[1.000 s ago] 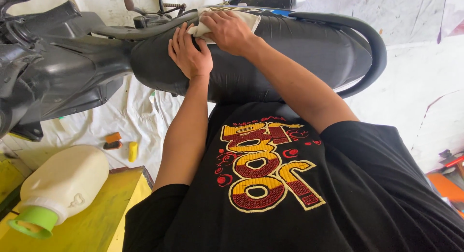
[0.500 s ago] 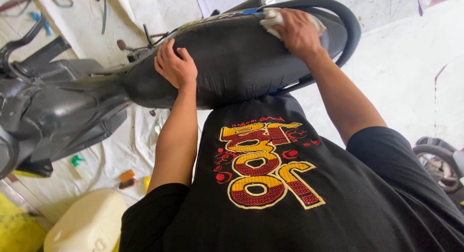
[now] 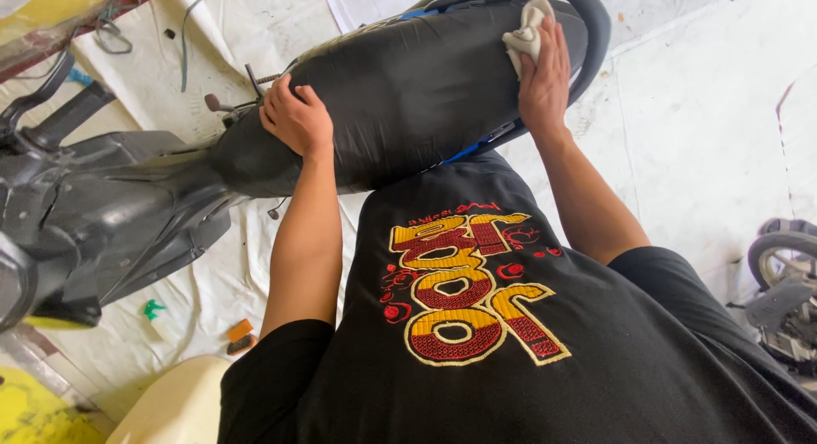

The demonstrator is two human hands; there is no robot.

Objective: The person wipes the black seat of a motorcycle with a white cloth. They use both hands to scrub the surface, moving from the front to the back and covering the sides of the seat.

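Fingers (image 3: 557, 48) of the right hand (image 3: 545, 82) lay flat and close together, pressing a white rag (image 3: 526, 37) against the rear of a black scooter seat (image 3: 408, 95), just inside the grey grab rail (image 3: 596, 27). At the seat's front, the left hand (image 3: 296, 118) rested with its fingers curled over the edge, gripping nothing else. White sheeting (image 3: 681, 137) covered the floor beneath the scooter, where a small green piece (image 3: 153, 309) and an orange piece (image 3: 240, 331) lay near its dark body (image 3: 102, 206).
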